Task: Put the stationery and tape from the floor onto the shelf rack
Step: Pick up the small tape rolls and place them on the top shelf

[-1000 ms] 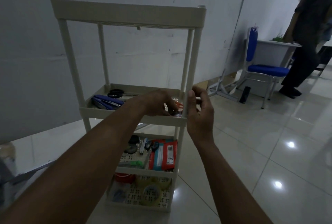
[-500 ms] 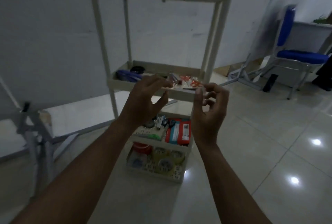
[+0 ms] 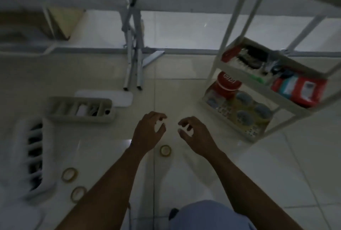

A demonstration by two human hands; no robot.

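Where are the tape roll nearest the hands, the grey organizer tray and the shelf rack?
tape roll [image 3: 165,150], head view, upper ring face.
grey organizer tray [image 3: 77,119], head view, near wall.
shelf rack [image 3: 229,30], head view, a front post.

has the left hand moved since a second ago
Yes. The left hand came down from the rack's middle shelf, over the floor, left of the rack.

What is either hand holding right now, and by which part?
Nothing. The left hand and right hand are loosely curled and empty; the nearest tape roll lies on the floor tiles, not gripped by either.
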